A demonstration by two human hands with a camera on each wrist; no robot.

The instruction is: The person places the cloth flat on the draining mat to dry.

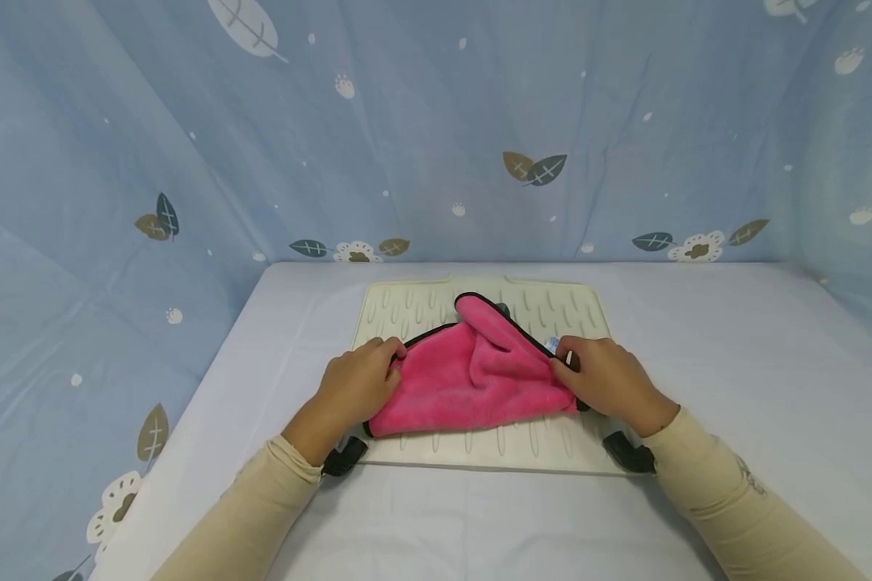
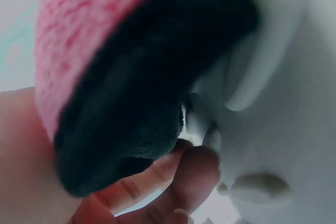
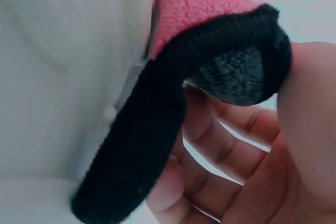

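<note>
Clamped in fingers of left hand (image 1: 358, 383) and right hand (image 1: 610, 378), pink cloth (image 1: 436, 387), wrinkled, over cream ribbed board (image 1: 570, 307).

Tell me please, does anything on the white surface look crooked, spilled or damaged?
Only the pink cloth looks uneven: between the left hand and the right hand it is wrinkled, and its far edge bunches into a peak instead of lying straight over the ridged board. I see no spill or damage.

Bright, even head view, soft shadows beside the sleeves (image 1: 243, 508), dimmer, hazy, blurred wrist views
</note>
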